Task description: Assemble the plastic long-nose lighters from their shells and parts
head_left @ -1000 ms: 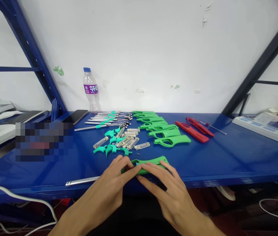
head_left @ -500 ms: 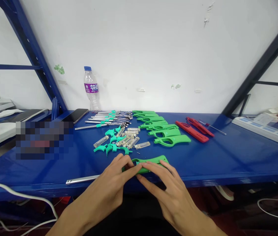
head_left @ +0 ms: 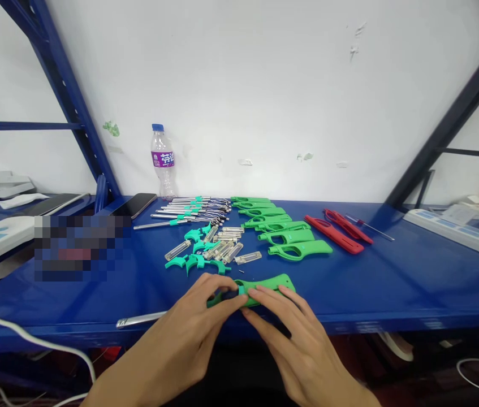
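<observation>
A green lighter casing (head_left: 281,281) lies at the front edge of the table, with both my hands on it. My left hand (head_left: 192,319) grips its front end, thumb and index finger around the trigger opening. A teal trigger (head_left: 241,290) shows between the fingertips of both hands. From beneath the left hand a silver metal tube (head_left: 141,320) sticks out to the left. My right hand (head_left: 298,330) has its fingers closed over the casing's handle, the thumb against the near side. The inside of the casing is mostly hidden by my fingers.
Behind lie teal triggers (head_left: 175,262), clear fuel tanks (head_left: 248,258), metal lighter tubes with wires (head_left: 167,221) and green casings (head_left: 301,249). Red casings (head_left: 335,234) and a screwdriver (head_left: 370,226) are to the right. A bottle (head_left: 163,169) stands by the wall; a phone (head_left: 137,204) lies left.
The view has shifted slightly, so everything sits a little lower and further right. My left thumb and index finger have parted a little, showing more of the trigger. Both hands stay on the casing.
</observation>
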The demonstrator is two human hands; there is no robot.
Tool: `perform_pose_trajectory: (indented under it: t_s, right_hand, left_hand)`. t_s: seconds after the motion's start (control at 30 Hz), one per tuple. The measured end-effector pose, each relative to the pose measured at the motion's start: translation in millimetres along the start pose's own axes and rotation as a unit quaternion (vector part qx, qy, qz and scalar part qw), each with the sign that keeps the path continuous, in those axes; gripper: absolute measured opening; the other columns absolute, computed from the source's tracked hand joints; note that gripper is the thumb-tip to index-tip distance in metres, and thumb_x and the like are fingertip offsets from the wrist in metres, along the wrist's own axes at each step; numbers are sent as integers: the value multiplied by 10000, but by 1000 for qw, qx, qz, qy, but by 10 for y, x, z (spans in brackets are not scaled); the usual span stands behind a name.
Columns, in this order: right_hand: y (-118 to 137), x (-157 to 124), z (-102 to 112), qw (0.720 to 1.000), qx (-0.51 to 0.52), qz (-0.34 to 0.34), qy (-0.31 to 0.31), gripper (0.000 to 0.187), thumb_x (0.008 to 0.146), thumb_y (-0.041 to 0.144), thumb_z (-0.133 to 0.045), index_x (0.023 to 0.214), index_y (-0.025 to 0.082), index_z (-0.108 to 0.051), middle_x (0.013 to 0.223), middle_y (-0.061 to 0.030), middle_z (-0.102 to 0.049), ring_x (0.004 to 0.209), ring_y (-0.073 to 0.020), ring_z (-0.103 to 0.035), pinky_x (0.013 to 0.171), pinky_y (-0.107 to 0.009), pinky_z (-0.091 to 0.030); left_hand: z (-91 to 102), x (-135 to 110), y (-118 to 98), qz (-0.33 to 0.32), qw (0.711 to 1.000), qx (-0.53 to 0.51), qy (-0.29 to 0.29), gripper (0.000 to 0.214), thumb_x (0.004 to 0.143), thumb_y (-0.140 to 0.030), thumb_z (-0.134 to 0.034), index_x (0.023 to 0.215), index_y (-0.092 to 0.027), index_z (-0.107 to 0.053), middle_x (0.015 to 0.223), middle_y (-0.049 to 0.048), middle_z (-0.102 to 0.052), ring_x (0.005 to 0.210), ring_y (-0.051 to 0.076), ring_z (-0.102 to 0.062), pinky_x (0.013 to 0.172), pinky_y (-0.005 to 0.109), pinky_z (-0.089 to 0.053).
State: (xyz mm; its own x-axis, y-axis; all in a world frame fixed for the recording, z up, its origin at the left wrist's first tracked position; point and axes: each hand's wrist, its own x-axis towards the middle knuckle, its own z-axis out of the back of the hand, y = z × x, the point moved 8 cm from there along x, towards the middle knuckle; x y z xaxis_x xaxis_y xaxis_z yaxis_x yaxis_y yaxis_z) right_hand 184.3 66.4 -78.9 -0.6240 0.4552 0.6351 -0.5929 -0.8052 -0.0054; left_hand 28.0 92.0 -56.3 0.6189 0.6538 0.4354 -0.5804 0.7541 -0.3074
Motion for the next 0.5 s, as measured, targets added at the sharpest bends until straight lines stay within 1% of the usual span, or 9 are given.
perform_pose_trajectory:
  t_s: [0.07, 0.1, 0.17, 0.2, 0.27, 0.33, 0.43, 0.5]
  right_hand:
    - [-21, -4, -2, 1000, -1, -7, -7, 607, 927, -48, -433, 1479, 141, -602, 1575, -133, -558, 1529, -249, -427, 1249, -479, -351]
    - [-30, -5, -3, 1000, 0, -11, -10, 587, 940, -44, -441, 1470, 145, -609, 1568, -133, -565, 1521, -253, -441, 1244, -484, -359]
    - [-38, -2, 0, 1000, 4, -17, -16, 552, 963, -33, -457, 1456, 152, -619, 1553, -133, -581, 1503, -257, -468, 1234, -489, -375]
    - [-38, 0, 9, 1000, 6, -19, -21, 535, 972, -28, -463, 1449, 153, -624, 1542, -133, -592, 1492, -258, -483, 1227, -486, -384]
    - [-37, 5, 38, 999, 9, -24, -34, 489, 992, -8, -481, 1424, 156, -640, 1508, -133, -620, 1460, -255, -521, 1215, -473, -398]
    - [-37, 8, 73, 998, 9, -29, -46, 440, 1009, 14, -498, 1392, 158, -659, 1469, -133, -649, 1422, -252, -560, 1201, -459, -412]
    - [-54, 8, 105, 998, 10, -36, -51, 399, 1020, 29, -515, 1361, 162, -673, 1441, -134, -665, 1386, -256, -592, 1179, -455, -428]
    - [-81, 1, 118, 997, 17, -43, -54, 376, 1022, 36, -534, 1349, 161, -672, 1438, -138, -662, 1380, -258, -593, 1177, -460, -424]
  left_hand:
    - [78, -53, 40, 17, 998, 61, -23, 534, 1055, -67, -447, 1534, -302, -477, 1427, 98, -535, 1266, 256, -558, 1039, 421, -556]
    - [111, -82, 69, 25, 994, 96, -36, 486, 1072, -127, -473, 1529, -292, -477, 1411, 106, -553, 1242, 280, -576, 1018, 461, -566]
    - [129, -133, 133, 35, 986, 154, -46, 415, 1087, -221, -511, 1499, -265, -492, 1301, 106, -625, 1122, 306, -636, 943, 515, -588]
    - [112, -149, 164, 36, 984, 171, -42, 373, 1091, -235, -510, 1463, -252, -517, 1241, 101, -651, 1058, 306, -659, 899, 517, -598]
    - [52, -161, 201, 27, 982, 185, -25, 289, 1098, -224, -490, 1376, -235, -567, 1143, 88, -675, 957, 291, -682, 821, 488, -608]
    - [0, -152, 206, 14, 982, 190, -15, 249, 1097, -184, -472, 1311, -226, -592, 1092, 79, -676, 913, 279, -687, 788, 469, -604]
    - [-13, -118, 160, -5, 978, 208, -34, 266, 1092, -140, -451, 1318, -203, -576, 1109, 90, -675, 946, 291, -688, 830, 505, -596]
    - [6, -91, 101, -21, 975, 214, -57, 262, 1099, -153, -446, 1328, -186, -569, 1127, 101, -672, 967, 295, -684, 844, 502, -596]
